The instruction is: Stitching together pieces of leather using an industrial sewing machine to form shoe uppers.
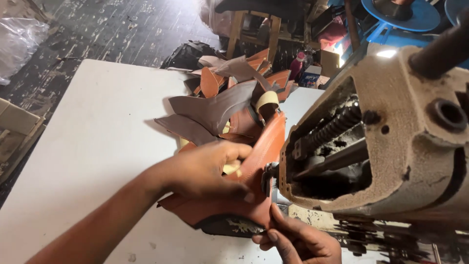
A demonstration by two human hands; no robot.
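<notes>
- Sewing machine (391,142) stands at my right on the table (88,146).
- Leather piece (254,166) lies left of its head, under my left hand (205,171).
- My right hand (298,239) sits nearer me, at the piece's edge.
- Pile of cut pieces (229,98) lies behind.

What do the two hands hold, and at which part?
Both hands hold the orange leather piece at the sewing machine: the left hand presses on its middle, the right hand pinches its lower edge.
</notes>
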